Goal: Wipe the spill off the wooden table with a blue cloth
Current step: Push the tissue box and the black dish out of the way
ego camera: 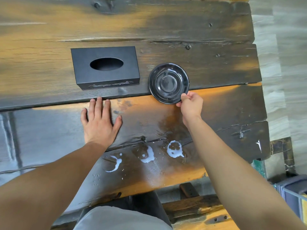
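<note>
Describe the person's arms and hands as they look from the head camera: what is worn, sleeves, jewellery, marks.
Both forearms are bare to the frame's edge, with no sleeves in view. The left hand and the right hand wear no gloves, and no ring, watch or bracelet shows on either hand or wrist. The nails look short and unpainted. No tattoos or marks are visible. Grey cloth at the bottom edge looks like the person's clothing.

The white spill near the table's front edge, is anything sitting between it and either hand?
Nothing visible. The spill lies in open patches on the table. The left hand rests flat beyond it, the right hand pinches the black saucer rim. No blue cloth is in view.
</note>
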A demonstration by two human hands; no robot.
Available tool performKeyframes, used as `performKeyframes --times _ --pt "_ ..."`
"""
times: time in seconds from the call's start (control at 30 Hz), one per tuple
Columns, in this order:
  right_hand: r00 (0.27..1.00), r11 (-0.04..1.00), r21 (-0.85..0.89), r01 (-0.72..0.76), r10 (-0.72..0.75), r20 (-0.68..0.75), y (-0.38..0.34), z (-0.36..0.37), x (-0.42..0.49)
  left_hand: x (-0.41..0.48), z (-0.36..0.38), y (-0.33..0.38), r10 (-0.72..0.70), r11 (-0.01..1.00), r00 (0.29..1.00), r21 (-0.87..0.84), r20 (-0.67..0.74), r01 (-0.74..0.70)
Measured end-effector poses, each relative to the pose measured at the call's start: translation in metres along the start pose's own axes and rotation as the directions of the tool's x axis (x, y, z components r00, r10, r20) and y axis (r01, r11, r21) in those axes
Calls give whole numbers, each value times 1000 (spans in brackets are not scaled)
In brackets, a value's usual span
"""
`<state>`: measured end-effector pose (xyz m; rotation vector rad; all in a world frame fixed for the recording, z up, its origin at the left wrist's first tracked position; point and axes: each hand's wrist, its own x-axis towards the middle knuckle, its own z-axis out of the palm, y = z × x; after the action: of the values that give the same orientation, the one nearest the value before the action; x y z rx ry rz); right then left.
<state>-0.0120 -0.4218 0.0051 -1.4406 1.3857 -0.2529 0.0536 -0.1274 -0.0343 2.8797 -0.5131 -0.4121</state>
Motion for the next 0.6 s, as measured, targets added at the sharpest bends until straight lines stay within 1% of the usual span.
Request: performKeyframes --times 0.3,0.4,0.6 --pt "1000 1000 -23 -16 15 -12 -28 46 37 1 -1 0 -1 1000 1000 9 11 1" --pt "1000 999 -42 -14 13 -14 -31 56 44 1 -1 0 2 1000 1000 12 10 -2" --pt "999 999 -27 -31 30 -22 -35 67 51 1 -1 0 1 1000 1000 20 9 -1"
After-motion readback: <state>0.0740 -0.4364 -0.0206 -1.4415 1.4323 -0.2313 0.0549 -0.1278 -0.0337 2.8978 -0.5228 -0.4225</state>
